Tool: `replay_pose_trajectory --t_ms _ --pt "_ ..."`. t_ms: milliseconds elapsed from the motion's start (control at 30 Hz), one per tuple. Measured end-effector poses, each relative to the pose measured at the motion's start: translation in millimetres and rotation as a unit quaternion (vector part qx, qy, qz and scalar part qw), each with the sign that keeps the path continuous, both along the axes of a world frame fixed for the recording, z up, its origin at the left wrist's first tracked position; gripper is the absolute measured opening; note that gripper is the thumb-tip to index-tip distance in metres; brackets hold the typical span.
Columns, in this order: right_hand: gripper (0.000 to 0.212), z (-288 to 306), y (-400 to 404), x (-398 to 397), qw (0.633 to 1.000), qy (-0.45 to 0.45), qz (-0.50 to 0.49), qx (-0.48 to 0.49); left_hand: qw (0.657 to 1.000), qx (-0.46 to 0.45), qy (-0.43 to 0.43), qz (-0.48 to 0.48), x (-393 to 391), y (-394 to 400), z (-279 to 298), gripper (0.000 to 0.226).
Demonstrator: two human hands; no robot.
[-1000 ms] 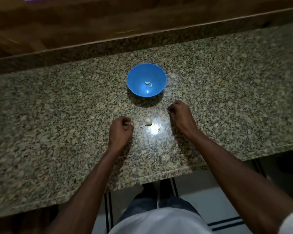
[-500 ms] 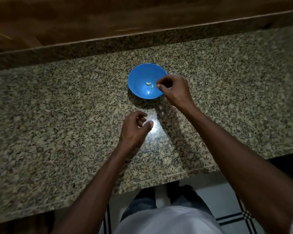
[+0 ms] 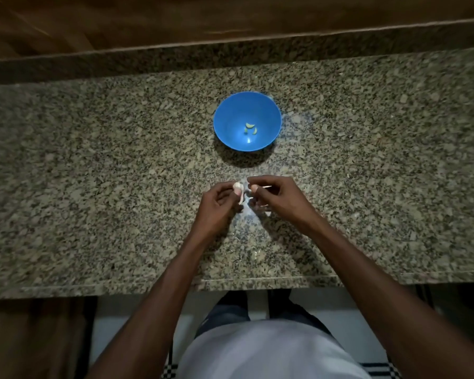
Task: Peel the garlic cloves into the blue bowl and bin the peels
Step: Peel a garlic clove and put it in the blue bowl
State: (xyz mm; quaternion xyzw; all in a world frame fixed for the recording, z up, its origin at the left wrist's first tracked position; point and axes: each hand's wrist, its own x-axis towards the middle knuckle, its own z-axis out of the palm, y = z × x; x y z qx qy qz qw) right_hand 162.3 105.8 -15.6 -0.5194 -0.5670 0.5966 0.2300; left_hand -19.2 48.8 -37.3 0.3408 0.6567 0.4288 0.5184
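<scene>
My right hand [image 3: 278, 196] has come back from the blue bowl [image 3: 247, 121], now pinching peel off the garlic [image 3: 238, 187] my left hand [image 3: 216, 203] is gripping mid-table; another clove is starting.

Countertop [image 3: 93, 187]: speckled granite, polished, with a glossy glare patch. Blue bowl [image 3: 230, 116]: smooth plastic, slight sheen. Garlic clove [image 3: 238, 187]: dry, papery skin. Rear ledge [image 3: 148, 20]: brown wood, matt.

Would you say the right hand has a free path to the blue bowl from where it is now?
Probably yes: only bare counter lies between the right hand and the blue bowl, though its fingers pinch something small.
</scene>
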Motion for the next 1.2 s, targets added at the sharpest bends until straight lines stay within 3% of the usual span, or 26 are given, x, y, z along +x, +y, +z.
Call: replay_pose_trajectory --t_ms 333,667,833,1200 --pt "0.024 -4.0 -9.5 -3.3 0.985 0.133 -0.048 -0.095 0.997 0.019 -0.017 0.079 18.5 -12.7 8.8 0.022" --pt "0.027 -7.6 -14.8 -11.9 0.981 0.154 -0.029 -0.114 0.993 0.028 -0.041 0.106 14.8 -22.8 13.9 0.039" --pt "0.023 -6.3 -22.6 -16.5 0.981 0.153 -0.035 -0.114 0.994 0.038 -0.034 0.101 10.5 -33.4 14.5 0.023" --pt "0.027 -6.5 -27.1 -8.4 0.98 0.158 -0.014 -0.117 0.99 0.02 -0.025 0.134 8.4 -39.0 11.2 0.022"
